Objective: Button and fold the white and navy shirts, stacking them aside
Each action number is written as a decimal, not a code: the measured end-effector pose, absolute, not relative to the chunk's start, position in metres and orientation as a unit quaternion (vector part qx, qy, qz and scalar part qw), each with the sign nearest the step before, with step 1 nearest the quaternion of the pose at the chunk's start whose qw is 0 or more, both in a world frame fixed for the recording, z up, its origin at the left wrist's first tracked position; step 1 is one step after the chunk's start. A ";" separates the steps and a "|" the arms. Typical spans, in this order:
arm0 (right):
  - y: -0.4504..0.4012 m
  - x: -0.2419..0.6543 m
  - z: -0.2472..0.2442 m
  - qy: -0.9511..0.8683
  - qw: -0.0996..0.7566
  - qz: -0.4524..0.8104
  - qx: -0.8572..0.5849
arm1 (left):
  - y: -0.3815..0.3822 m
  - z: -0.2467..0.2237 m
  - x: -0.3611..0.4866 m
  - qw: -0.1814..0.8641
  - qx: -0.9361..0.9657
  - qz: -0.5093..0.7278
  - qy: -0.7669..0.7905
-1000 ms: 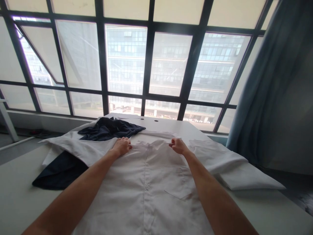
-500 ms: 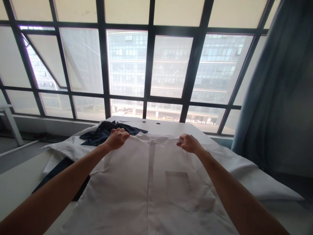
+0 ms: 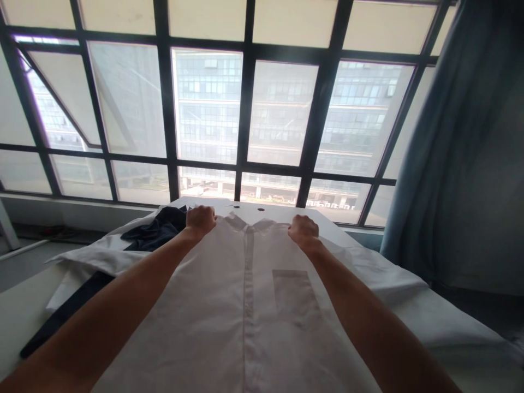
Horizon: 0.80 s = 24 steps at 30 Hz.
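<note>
A white button-up shirt (image 3: 213,311) is stretched out before me over the table, its collar at the far end and its front placket running down the middle. My left hand (image 3: 201,219) is closed on the shirt's shoulder, left of the collar. On the other side of the collar, my right hand (image 3: 303,231) grips the opposite shoulder in a fist. A chest pocket (image 3: 295,295) shows on the shirt's right half. Both sleeves spread outward past my forearms, and the shirt's lower end runs out of view.
Dark clothing (image 3: 158,228) lies bunched behind my left forearm, and another dark piece (image 3: 67,311) sticks out under the left sleeve. The white table (image 3: 282,212) has two dark round holes at its far end. Beyond stand a window wall and a blue-grey curtain (image 3: 434,180).
Both hands have drawn the shoulders up and slightly inward. The shirt front now looks tauter and smoother, and the collar stands higher. My view has shifted slightly to the right.
</note>
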State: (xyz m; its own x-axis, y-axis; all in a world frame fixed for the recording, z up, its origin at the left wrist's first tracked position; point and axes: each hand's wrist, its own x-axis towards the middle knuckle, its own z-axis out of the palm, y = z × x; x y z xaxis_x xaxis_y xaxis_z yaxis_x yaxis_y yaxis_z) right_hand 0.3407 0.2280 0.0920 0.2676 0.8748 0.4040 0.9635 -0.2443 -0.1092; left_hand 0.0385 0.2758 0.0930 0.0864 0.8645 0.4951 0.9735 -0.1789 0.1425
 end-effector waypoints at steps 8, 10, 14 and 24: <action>0.224 0.335 0.047 -0.613 0.079 -0.082 -0.782 | 0.286 0.030 0.061 0.098 -0.779 -0.230 -0.574; 0.207 0.331 0.033 -0.643 0.042 -0.072 -0.761 | 0.268 0.014 0.066 0.092 -0.817 -0.196 -0.535; 0.163 0.317 0.015 -0.718 0.003 -0.044 -0.695 | 0.211 -0.009 0.068 0.056 -0.884 -0.147 -0.440; 0.070 0.313 -0.044 -0.767 0.072 -0.002 -0.638 | 0.136 -0.065 0.018 -0.048 -0.900 -0.085 -0.424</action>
